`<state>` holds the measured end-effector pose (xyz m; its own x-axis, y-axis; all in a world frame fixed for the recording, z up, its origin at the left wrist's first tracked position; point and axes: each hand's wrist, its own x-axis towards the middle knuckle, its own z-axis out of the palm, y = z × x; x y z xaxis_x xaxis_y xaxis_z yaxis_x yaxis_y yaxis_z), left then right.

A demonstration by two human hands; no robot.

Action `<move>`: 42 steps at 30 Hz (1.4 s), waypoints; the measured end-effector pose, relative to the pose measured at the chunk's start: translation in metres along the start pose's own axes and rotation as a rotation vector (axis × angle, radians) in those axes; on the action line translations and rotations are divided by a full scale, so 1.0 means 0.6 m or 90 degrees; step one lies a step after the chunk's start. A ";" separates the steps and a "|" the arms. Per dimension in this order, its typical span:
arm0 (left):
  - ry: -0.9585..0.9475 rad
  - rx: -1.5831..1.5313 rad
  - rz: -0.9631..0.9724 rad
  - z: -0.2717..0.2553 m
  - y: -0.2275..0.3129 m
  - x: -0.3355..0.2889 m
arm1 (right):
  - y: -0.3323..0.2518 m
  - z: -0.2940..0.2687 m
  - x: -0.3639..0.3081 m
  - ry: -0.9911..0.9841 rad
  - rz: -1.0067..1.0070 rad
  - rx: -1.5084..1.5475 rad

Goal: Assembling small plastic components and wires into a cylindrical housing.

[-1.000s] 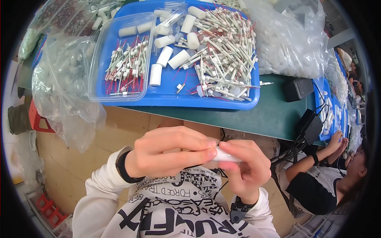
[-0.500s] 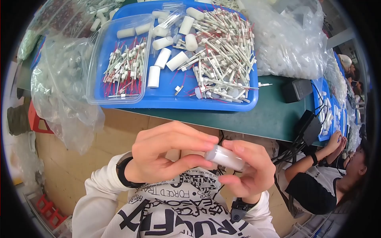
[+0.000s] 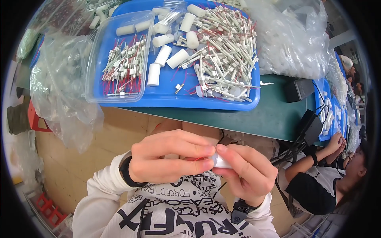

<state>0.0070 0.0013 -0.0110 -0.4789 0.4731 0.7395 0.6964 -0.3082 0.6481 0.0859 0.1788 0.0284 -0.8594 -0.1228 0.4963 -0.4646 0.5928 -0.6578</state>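
In front of my chest, my right hand (image 3: pixel 250 170) is closed round a short white cylinder (image 3: pixel 222 162), covering most of it. My left hand (image 3: pixel 168 156) pinches the translucent cap (image 3: pixel 213 158) at the cylinder's left end between thumb and fingers. Thin red wires (image 3: pixel 196 159) show between the fingers of that hand; what they join is hidden. Both hands are below the table edge, and their fingertips nearly meet. Beyond them stands a blue tray (image 3: pixel 178 102) with several loose white cylinders (image 3: pixel 153 74) and a heap of thin white sticks with red wires (image 3: pixel 226 51).
A clear plastic box (image 3: pixel 92 85) of similar wired sticks sits in the tray's left part. Plastic bags (image 3: pixel 59 83) hang at left, and a full bag (image 3: pixel 289 43) lies at right. A black adapter (image 3: pixel 298 90) and cables (image 3: pixel 309 129) are near a co-worker (image 3: pixel 317 182).
My right hand has turned and closed further over the white cylinder, hiding more of it. The left hand has moved slightly down, and red wires now show between its fingers.
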 end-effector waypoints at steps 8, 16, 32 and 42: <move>0.023 -0.045 -0.026 0.004 -0.010 0.010 | 0.006 -0.002 0.006 0.030 -0.026 -0.015; 0.102 -0.143 -0.175 -0.001 0.012 0.010 | -0.005 -0.005 0.010 0.031 0.144 0.163; 0.081 -0.093 -0.050 0.005 0.016 0.020 | -0.011 -0.002 0.000 0.080 0.024 0.063; 0.050 -0.172 -0.325 -0.018 0.021 0.035 | 0.023 0.020 0.001 0.132 -0.108 0.044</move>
<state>0.0000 -0.0014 0.0145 -0.7634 0.5574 0.3263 0.2113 -0.2619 0.9417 0.0762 0.1772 0.0127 -0.7087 -0.0459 0.7040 -0.6181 0.5215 -0.5883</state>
